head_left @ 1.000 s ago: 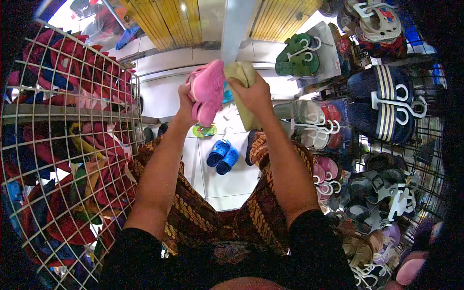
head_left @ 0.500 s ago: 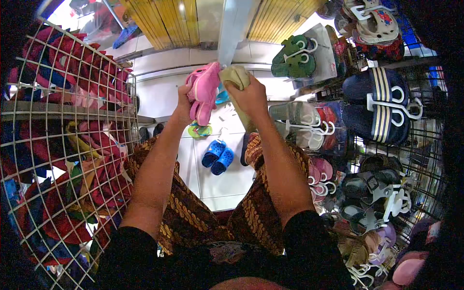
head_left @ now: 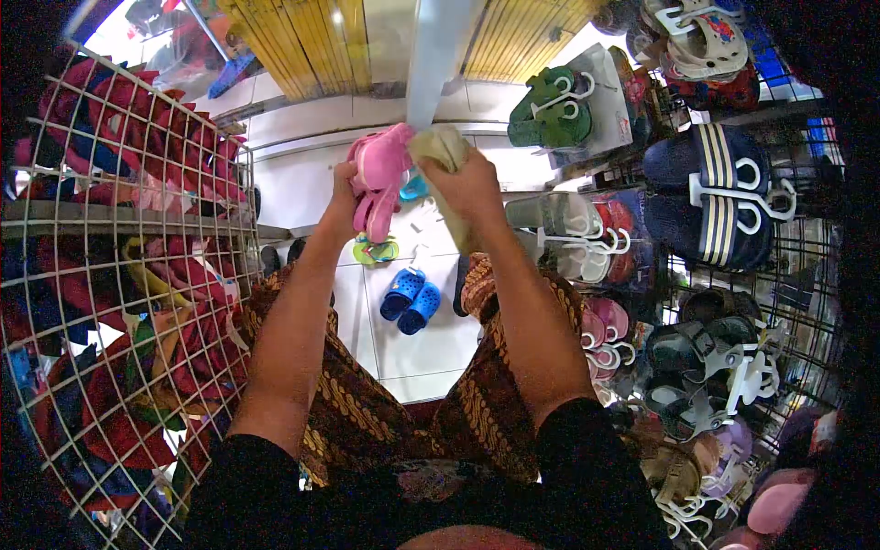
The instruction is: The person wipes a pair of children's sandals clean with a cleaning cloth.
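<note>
A pair of pink sandals [head_left: 381,165] is held up by my left hand [head_left: 342,197], its fingers closed around their left side. My right hand [head_left: 472,188] grips a pale olive cloth [head_left: 440,151], whose bunched top touches or nearly touches the pink sandals and whose loose end hangs below. On the white tiled floor beneath lie blue clogs [head_left: 410,301] with a white hanger and a pair of lime-green flip-flops [head_left: 375,249]. Part of a light-blue item [head_left: 413,188] shows between my hands.
A wire grid rack [head_left: 137,220] with red and dark goods stands on my left. To the right hang navy striped slides [head_left: 715,197], green sandals [head_left: 553,107] and other footwear on white hangers. A pale post [head_left: 440,60] rises ahead between yellow slatted panels [head_left: 298,46].
The pink sandals have tilted and shifted slightly in my left hand. My right hand with the cloth has moved a little to the left.
</note>
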Motion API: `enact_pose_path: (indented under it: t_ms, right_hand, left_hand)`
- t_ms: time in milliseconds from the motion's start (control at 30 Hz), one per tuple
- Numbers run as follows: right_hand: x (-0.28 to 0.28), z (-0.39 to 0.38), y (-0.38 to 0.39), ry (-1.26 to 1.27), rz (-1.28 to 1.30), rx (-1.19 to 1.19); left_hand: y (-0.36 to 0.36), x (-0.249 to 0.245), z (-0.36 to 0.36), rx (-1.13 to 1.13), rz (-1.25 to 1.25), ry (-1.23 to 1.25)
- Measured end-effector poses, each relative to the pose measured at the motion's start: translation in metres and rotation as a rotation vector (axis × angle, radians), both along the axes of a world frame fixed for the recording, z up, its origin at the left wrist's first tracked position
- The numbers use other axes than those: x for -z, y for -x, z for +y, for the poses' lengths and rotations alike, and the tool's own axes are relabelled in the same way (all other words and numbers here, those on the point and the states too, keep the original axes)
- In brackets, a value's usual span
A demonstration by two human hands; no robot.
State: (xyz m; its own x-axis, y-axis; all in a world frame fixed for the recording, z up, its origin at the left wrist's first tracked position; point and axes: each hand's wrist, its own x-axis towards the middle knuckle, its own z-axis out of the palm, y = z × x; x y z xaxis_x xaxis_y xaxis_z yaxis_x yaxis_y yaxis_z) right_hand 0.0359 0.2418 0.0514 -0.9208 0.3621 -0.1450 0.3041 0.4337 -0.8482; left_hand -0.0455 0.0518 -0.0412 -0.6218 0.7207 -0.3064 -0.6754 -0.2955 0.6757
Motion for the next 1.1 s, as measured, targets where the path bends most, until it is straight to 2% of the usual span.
enact_pose_path:
  t_ms: [67, 100, 133, 200, 267, 300, 367, 400, 467, 533, 567, 667, 800, 867, 933, 1033, 1100]
  right_hand:
    - [-0.009, -0.004, -0.001, -0.074, 0.037, 0.106]
    - [-0.013, -0.012, -0.004, -0.002, 0.069, 0.042]
    - [-0.027, -0.019, -0.01, 0.096, 0.04, -0.099]
    - [-0.031, -0.021, -0.018, 0.073, 0.094, -0.348]
    - [-0.012, -0.015, -0.011, 0.398, 0.027, -0.096]
    - [0.006, -0.001, -0.005, 0.338, 0.035, -0.001]
    - [-0.001, 0.016, 0.003, -0.034, -0.085, 0.171]
    - [0.029, 0.035, 0.005, -0.063, -0.005, 0.133]
    - [0.019, 0.024, 0.0, 0.112, -0.023, 0.105]
    - [0.011, 0.007, -0.007, -0.026, 0.086, 0.05]
    - [0.007, -0.001, -0.009, -0.093, 0.143, 0.025]
    - [-0.013, -0.016, -0.007, -0.264, 0.047, -0.044]
    - [-0.004, -0.02, -0.004, -0.315, 0.101, -0.108]
    - [-0.023, -0.037, -0.008, -0.292, 0.094, -0.234]
    - [-0.021, -0.041, -0.013, -0.15, 0.227, -0.328]
    - [-0.021, -0.036, -0.007, -0.274, 0.033, -0.136]
    - [-0.022, -0.038, -0.007, -0.353, -0.008, -0.168]
  left_hand:
    - [-0.001, -0.002, 0.0, 0.068, 0.016, -0.073]
    - [-0.002, -0.002, -0.002, -0.028, 0.054, -0.023]
    - [-0.001, -0.019, 0.003, -0.091, -0.044, -0.053]
    - [0.003, -0.046, 0.011, -0.238, -0.247, -0.123]
    - [0.009, -0.023, -0.001, -0.204, -0.372, -0.343]
    - [0.008, -0.026, -0.006, -0.143, -0.417, -0.446]
    - [0.007, -0.031, -0.01, -0.095, -0.429, -0.564]
    - [0.007, -0.034, -0.009, -0.106, -0.401, -0.575]
    - [0.008, -0.041, -0.006, -0.163, -0.385, -0.545]
    - [0.008, -0.044, -0.005, -0.255, -0.413, -0.46]
    - [0.008, -0.036, -0.006, -0.202, -0.381, -0.554]
    - [0.008, -0.018, -0.001, -0.295, -0.411, -0.579]
    - [0.004, -0.014, 0.004, -0.363, -0.337, -0.518]
    - [0.005, -0.006, 0.002, -0.407, -0.207, -0.504]
    - [0.006, -0.008, 0.002, -0.396, -0.257, -0.533]
    - [0.003, -0.006, 0.004, -0.397, -0.3, -0.494]
    - [0.0, -0.008, 0.009, -0.391, -0.29, -0.52]
